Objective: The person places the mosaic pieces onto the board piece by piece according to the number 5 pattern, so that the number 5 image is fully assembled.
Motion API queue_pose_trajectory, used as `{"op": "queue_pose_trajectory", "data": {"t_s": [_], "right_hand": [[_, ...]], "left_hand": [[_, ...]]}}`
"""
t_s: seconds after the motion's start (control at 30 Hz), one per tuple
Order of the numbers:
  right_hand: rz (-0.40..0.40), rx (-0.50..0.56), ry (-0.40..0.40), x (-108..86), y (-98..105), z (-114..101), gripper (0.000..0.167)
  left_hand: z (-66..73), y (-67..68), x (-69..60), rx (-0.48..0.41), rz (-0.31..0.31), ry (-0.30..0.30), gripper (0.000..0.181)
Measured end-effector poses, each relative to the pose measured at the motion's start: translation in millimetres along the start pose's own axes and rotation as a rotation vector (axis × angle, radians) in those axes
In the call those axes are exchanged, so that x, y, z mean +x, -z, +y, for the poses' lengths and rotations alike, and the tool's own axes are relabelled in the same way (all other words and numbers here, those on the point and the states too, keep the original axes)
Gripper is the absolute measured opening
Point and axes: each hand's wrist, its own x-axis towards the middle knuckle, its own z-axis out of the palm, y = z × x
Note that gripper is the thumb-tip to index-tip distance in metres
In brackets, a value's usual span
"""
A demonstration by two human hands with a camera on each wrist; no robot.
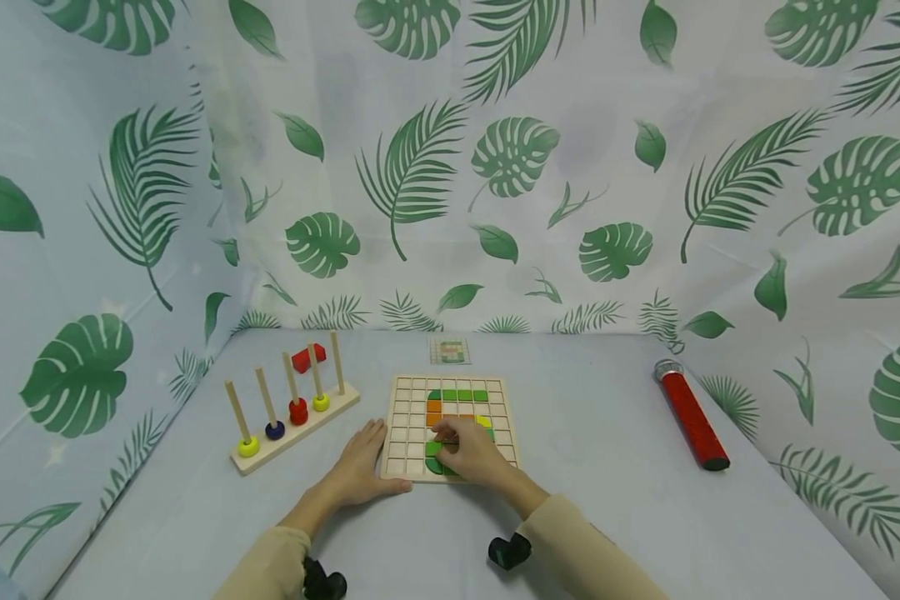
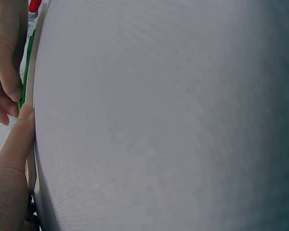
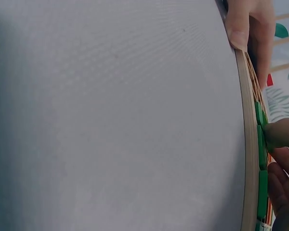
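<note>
A wooden grid board (image 1: 405, 408) lies flat on the table with green, orange and yellow tiles in its cells. My left hand (image 1: 360, 467) rests at its left side, fingers extended along that edge and thumb by the near left corner. Over the board's near half, my right hand (image 1: 471, 450) has curled fingers and pinches a light green tile (image 1: 432, 448) low over the grid; its fingertips partly hide the tile. Dark green tiles (image 3: 262, 192) line the near edge in the right wrist view. The right hand covers some cells in the head view.
To the left stands a wooden peg rack (image 1: 300, 436) with yellow, blue and red rings; a red block (image 1: 309, 357) lies behind it. A small pattern card (image 1: 450, 351) is beyond the board. A red cylinder with a silver end (image 1: 693, 421) lies at right.
</note>
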Motion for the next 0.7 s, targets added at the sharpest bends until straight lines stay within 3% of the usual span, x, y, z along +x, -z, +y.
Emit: {"op": "queue_pose_trajectory", "data": {"t_s": [0.7], "right_hand": [[-0.007, 0.024, -0.025, -0.8, 4.0, -1.7, 0.031]], "left_hand": [[2.9, 1.6, -2.6, -0.001, -0.003, 0.014, 0.107]]}}
